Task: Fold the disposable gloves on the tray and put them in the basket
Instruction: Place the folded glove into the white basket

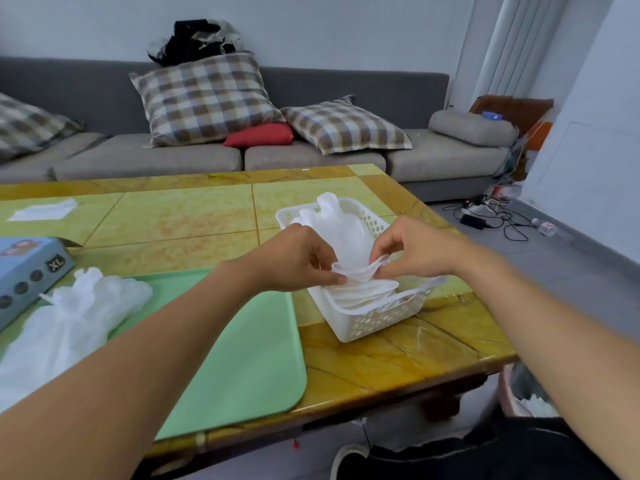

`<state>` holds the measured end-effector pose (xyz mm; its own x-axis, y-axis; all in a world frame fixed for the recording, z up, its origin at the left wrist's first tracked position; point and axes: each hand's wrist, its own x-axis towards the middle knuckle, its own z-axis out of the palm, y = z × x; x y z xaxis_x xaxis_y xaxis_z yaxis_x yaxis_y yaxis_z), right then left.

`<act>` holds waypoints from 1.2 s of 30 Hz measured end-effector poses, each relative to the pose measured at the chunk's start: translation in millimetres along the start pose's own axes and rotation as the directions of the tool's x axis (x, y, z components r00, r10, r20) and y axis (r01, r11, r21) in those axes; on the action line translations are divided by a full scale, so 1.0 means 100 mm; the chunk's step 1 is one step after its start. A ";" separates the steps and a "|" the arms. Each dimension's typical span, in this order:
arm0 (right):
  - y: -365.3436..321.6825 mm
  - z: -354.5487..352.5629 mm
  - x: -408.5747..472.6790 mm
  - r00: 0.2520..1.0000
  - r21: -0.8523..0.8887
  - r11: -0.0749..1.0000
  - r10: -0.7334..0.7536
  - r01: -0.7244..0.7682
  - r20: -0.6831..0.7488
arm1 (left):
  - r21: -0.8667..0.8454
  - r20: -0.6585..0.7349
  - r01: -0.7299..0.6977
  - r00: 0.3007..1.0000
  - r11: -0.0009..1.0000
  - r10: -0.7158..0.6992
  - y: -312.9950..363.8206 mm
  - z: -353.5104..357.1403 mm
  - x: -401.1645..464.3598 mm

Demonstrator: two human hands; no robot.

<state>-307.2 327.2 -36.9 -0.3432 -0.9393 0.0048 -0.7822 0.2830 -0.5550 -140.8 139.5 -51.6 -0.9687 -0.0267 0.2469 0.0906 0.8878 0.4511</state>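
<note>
While the green tray [242, 341] lay nearest on the table [398, 355], a loose heap of unfolded disposable gloves [69, 317] sat on its left part, well apart from both hands and closer to the left arm. Just beyond the tray's right edge stood the white basket [363, 323], long axis running away from the person and slightly leftward, with folded gloves [363, 292] already stacked in its near end. Directly over that near end, both hands met on a single glove [346, 244]: the left hand [298, 258] pinched the cuff edge between thumb and curled fingers [325, 268], and the right hand [412, 247] pinched the same edge from the other side, its fingers [381, 254] bent inward. The glove's long axis ran away from the hands along the basket, its finger end reaching the far rim. So the held glove lay just above the stack, with the cuff at the fingers and the rest stretched forward; folding it over or lowering it would likely be a short move straight down, and neither hand looked clearly nearer. Further left on the table rested a blue box [27, 271] marked XL and a flat white piece [45, 209]. Beyond the table stood a grey sofa [311, 157] with checked cushions [204, 98].
</note>
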 end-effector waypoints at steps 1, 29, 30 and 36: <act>-0.03 0.00 -0.01 0.999 -0.040 0.999 0.013 -0.011 0.037 | -0.012 0.031 0.016 0.999 1.000 -0.015 0.01 -0.01 -0.02; -2.14 1.11 0.84 0.938 -0.127 0.933 -0.319 0.336 0.137 | -0.096 -0.409 0.636 0.676 0.765 -0.613 -0.96 -1.23 -1.74; -2.25 1.38 0.95 0.920 -0.178 0.910 -0.340 0.375 0.195 | -0.090 -0.406 0.695 0.629 0.714 -0.663 -1.05 -1.27 -1.97; -2.56 2.22 1.22 0.854 -0.161 0.878 -0.370 0.450 0.366 | 0.065 -0.188 0.814 0.579 0.578 -0.794 -1.19 -1.20 -2.59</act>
<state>-33.2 96.7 -78.7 0.1869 -0.9778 -0.0946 -0.9253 -0.1429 -0.3513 127.5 -14.8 -66.2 -0.5887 -0.8065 -0.0537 -0.7509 0.5211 0.4058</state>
